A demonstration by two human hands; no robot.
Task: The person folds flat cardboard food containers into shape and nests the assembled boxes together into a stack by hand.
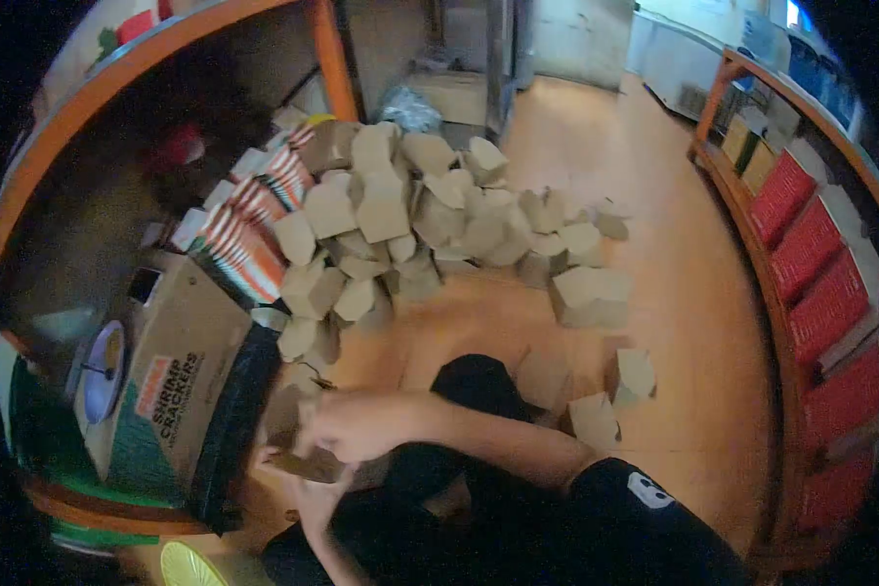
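Low at the left centre, my left hand (313, 498) grips a brown cardboard box (308, 467) from below, its fingers at the box's near edge. My right hand (352, 427) is over the same box, fingers pointing down at it; motion blur hides whether they pinch the card. More brown card (285, 410) lies just beyond my hands. A large heap of folded brown cardboard boxes (386, 205) covers the floor ahead. Several more, such as one box (593, 418), lie to the right of my knee.
A shrimp crackers carton (181, 376) stands at the left by a shelf with an orange frame (337, 59). Orange-striped packs (239, 244) lean beside the heap. Red packs (825, 283) fill the right shelf. A yellow basket (188, 566) is at the bottom left.
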